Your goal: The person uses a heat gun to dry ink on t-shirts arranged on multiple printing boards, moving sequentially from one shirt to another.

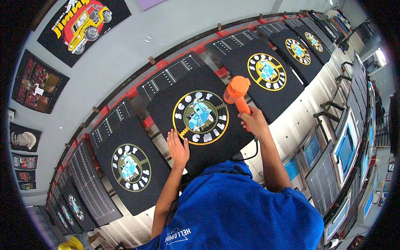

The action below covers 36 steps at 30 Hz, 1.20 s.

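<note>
The fingers of the right hand [255, 121] are curled around the handle of a bright orange plastic hand-held blower [237, 85]; its bulky round head is just beyond these fingers, over the right side of a black rectangular fabric panel [166, 100]. A thin black cord [250, 157] hangs below the same fingers.

The left hand [178, 150] is held out flat over the panel's left edge, fingers straight and nearly together, the thumb apart from them. Whether the fingertips press on the cloth I cannot tell. Just to the right of that thumb is a round printed emblem [201, 118] with a yellow rim, white lettering and a light blue scooter.

Farther left of the left fingers lies a black panel with an olive-ringed emblem [131, 168]; up and right of the right fingers, another has a yellow-ringed emblem [266, 72]. Beyond the left fingertips, past the panel's far edge, is a dark grey board with white ruled marks [168, 77].

Well to the right of the right hand stand rectangular framed screens with blue mesh [312, 150]. Farthest from the left fingers, dark pictures [83, 31] hang on a pale grey wall [125, 46].
</note>
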Available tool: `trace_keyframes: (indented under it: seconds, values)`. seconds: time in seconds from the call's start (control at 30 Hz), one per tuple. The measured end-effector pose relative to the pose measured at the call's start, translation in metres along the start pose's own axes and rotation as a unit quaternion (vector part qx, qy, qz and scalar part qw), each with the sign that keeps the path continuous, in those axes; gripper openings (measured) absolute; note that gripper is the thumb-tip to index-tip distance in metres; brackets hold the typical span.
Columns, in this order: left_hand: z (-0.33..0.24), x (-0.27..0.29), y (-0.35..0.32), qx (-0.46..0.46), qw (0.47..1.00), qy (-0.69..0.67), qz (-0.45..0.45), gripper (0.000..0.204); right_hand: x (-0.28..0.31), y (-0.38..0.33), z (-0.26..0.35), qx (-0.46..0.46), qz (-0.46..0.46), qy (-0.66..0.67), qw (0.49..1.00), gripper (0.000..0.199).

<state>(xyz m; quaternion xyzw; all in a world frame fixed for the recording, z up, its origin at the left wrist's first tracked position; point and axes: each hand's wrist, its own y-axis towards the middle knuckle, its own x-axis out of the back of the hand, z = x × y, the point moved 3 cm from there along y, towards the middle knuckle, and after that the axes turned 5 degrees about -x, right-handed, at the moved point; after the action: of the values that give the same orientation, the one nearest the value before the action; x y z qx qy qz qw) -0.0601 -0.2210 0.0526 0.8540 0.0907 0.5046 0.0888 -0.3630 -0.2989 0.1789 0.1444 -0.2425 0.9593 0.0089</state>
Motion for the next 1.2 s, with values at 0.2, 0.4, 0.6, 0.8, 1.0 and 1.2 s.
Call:
trace_keyframes:
  seconds: [0.2,0.4,0.6,0.8,1.0,1.2]
  values:
    - [0.006,-0.006,-0.003,-0.009,1.0,0.005,-0.01,0.056,-0.001,-0.001,0.003,-0.008,0.012,0.005,1.0,0.027]
    - [0.005,-0.004,-0.003,-0.007,1.0,-0.001,-0.008,0.056,0.0,-0.009,0.006,-0.016,0.021,-0.007,1.0,0.028]
    - [0.006,-0.004,-0.003,-0.004,1.0,-0.002,-0.013,0.055,0.002,-0.021,0.0,-0.015,0.029,-0.019,0.999,0.03]
    - [0.006,-0.005,-0.003,-0.005,1.0,-0.001,-0.019,0.056,0.006,-0.034,-0.012,-0.011,0.03,-0.009,0.999,0.031]
    - [0.004,-0.002,-0.002,0.012,1.0,-0.002,-0.012,0.057,0.011,-0.045,-0.013,-0.03,0.053,-0.017,0.998,0.029]
    - [0.005,-0.002,-0.002,0.024,1.0,0.007,-0.001,0.06,0.015,-0.019,-0.011,-0.009,0.057,-0.011,0.998,0.029]
